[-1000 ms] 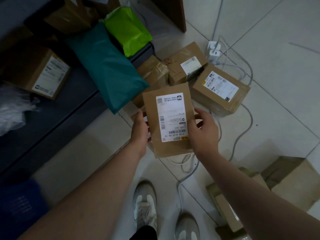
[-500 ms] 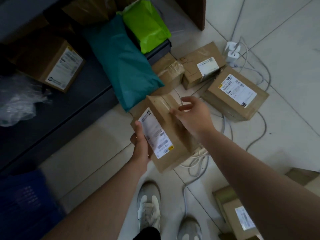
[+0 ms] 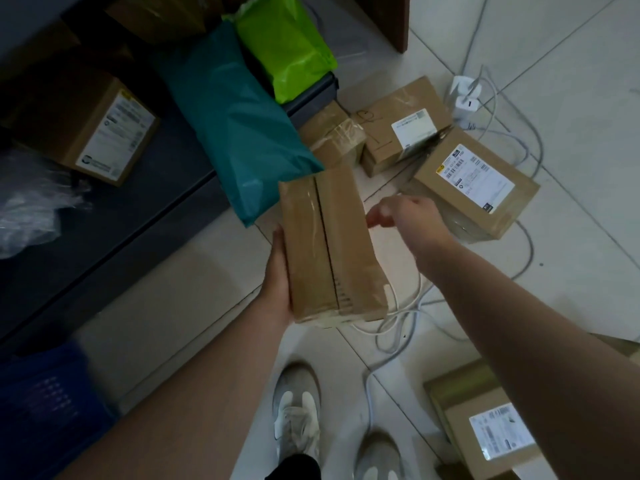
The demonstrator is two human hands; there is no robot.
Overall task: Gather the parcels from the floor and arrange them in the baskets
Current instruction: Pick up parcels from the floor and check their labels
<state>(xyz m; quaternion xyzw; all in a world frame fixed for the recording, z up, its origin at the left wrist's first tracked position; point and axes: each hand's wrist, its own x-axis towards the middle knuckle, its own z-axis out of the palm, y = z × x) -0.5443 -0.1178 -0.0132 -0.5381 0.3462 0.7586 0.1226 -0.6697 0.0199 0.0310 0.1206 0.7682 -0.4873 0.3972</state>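
Observation:
My left hand (image 3: pixel 277 275) grips a taped brown cardboard parcel (image 3: pixel 332 251) by its left side, seam face up, above the tiled floor. My right hand (image 3: pixel 405 216) hovers just right of the parcel, fingers apart, not touching it. On the floor beyond lie a large labelled box (image 3: pixel 478 188), a second labelled box (image 3: pixel 401 126) and a small taped box (image 3: pixel 332 136). Another labelled box (image 3: pixel 485 424) sits at the lower right. A blue basket (image 3: pixel 45 403) shows blurred at the lower left.
A dark low shelf (image 3: pixel 138 188) on the left carries a teal mailer bag (image 3: pixel 239 129), a green bag (image 3: pixel 284 46), a labelled box (image 3: pixel 90 129) and clear plastic (image 3: pixel 31 216). White cables (image 3: pixel 405 313) and chargers (image 3: pixel 464 95) trail over the floor. My shoes (image 3: pixel 298 417) stand below.
The parcel has been turned over, so its label faces away and the taped seam shows. My right hand has let go of it and drawn off to the right.

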